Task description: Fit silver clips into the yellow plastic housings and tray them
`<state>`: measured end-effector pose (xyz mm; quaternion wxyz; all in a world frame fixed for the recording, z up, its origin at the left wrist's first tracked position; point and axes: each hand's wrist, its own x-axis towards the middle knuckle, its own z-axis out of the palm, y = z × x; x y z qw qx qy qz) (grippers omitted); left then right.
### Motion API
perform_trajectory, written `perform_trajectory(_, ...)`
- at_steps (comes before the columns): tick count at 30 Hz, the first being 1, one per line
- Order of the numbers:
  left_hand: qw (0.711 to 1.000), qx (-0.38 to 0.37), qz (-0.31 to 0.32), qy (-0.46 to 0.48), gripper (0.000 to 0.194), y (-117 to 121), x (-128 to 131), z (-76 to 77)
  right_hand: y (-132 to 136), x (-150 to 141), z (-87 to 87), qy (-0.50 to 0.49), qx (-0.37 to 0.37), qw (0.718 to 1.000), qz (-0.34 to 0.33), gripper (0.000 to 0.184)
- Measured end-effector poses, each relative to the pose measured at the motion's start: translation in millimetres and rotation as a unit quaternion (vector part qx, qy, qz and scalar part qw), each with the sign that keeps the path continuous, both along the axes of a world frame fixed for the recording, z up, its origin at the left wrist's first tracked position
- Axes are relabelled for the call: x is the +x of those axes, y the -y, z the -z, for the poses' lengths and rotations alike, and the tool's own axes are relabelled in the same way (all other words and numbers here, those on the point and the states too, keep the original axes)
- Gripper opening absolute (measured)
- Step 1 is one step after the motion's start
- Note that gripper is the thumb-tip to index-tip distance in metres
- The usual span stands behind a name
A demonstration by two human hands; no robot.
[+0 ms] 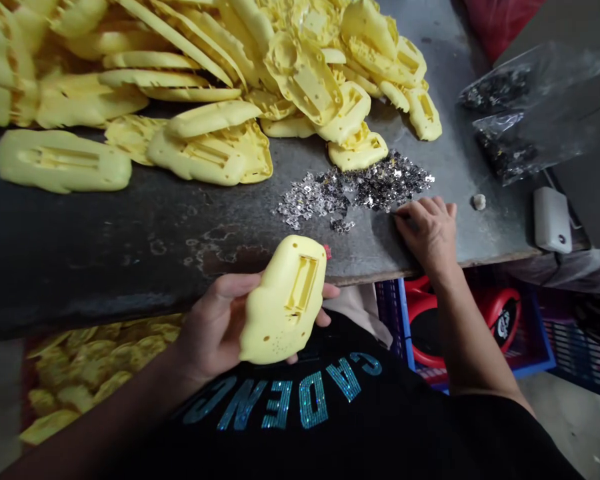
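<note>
"Toward the far left corner of the bench, what's lying there?"

"A big heap of yellow shells, running rightward along the far side. Below the near edge, on the left, sit more yellow pieces."

"And the left hand?"

"Curled around one yellow casing, just off the near edge, with its slotted recess facing up and some fingertips showing past its right side."

"Next along?"

"Small metal pieces, spread on the bench between the shells and the near edge."

"The right hand?"

"Over the bench near that edge, fingers bent, tips beside the metal; I can't tell whether it pinches anything."

"Farthest right?"

"Clear bags of dark bits, then a white device by the near right corner."
</note>
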<state>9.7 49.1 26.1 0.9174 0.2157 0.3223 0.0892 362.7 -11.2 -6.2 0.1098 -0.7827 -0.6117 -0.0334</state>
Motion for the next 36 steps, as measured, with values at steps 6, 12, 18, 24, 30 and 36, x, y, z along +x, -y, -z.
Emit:
perform_trajectory(6, 1.000, 0.007, -0.003, 0.020, 0.083, 2, 3, 0.3, 40, -9, 1.6, -0.013, 0.029, 0.998, -0.051, 0.026)
perform_trajectory(12, 1.000, 0.015, -0.016, -0.004, 0.086, 4, 8, 4.0, 29, 3, -0.9, -0.149, 0.060, 0.987, -0.006, 0.025)
perform_trajectory(18, 0.998, -0.040, -0.039, 0.014, 0.071, 14, 21, 3.7, 18, -15, -16.2, -0.221, 0.089, 0.968, -0.082, 0.008)
perform_trajectory(24, 0.997, -0.018, -0.035, 0.065, 0.069, 20, 27, 3.8, 28, -66, -48.6, -0.323, 0.129, 0.896, -0.276, 0.017)
perform_trajectory(30, 0.997, 0.010, -0.030, 0.065, 0.069, 25, 23, 2.3, 20, -85, -63.9, -0.310, 0.111, 0.891, -0.313, 0.019)
perform_trajectory(36, 0.996, 0.015, -0.024, 0.080, 0.070, 26, 21, -0.5, 21, -87, -67.9, -0.241, 0.120, 0.900, -0.343, 0.032)
